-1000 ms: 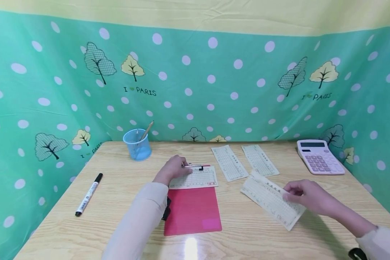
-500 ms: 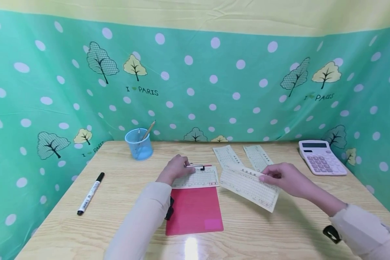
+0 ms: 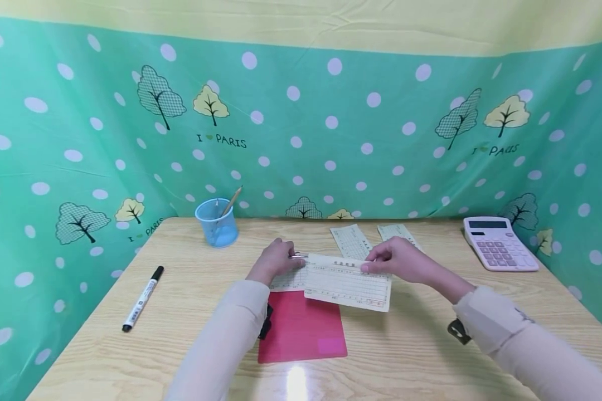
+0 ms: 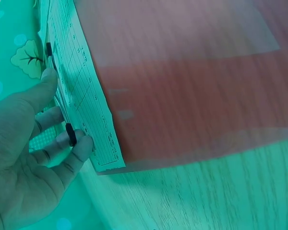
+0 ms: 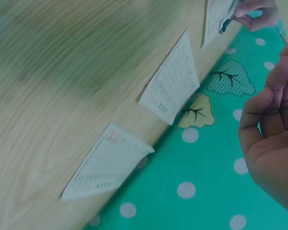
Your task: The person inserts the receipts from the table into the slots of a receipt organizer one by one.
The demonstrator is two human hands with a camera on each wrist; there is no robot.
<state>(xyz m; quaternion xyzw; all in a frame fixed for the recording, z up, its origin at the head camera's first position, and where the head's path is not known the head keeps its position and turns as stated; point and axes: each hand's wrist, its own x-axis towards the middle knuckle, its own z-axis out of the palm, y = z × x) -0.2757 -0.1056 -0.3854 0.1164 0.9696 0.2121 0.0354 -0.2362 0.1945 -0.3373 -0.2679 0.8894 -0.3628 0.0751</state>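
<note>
My left hand (image 3: 276, 260) grips the metal clip (image 3: 299, 256) at the top of a red clipboard (image 3: 301, 328). In the left wrist view, thumb and fingers close on the clip beside its black tips (image 4: 71, 135). A printed form slip (image 4: 89, 96) lies under the clip, across the board's top. Between thumb and fingers, my right hand (image 3: 398, 260) pinches another form slip (image 3: 348, 284). This one hangs over the board's upper right, its left end overlapping the clipped slip and tilted slightly. The right wrist view shows the right hand (image 5: 278, 139), but its fingertips are partly cut off.
Two more form slips (image 3: 352, 240) (image 5: 108, 163) lie at the back of the wooden table. A pink calculator (image 3: 499, 243) sits at the back right. To the left are a blue mesh pencil cup (image 3: 218, 225) and a capped marker (image 3: 142, 299). A polka-dot curtain hangs behind.
My right hand has lifted its slip off the table and carried it left to the clipboard, turning it nearly level. The left hand stays on the clip.
</note>
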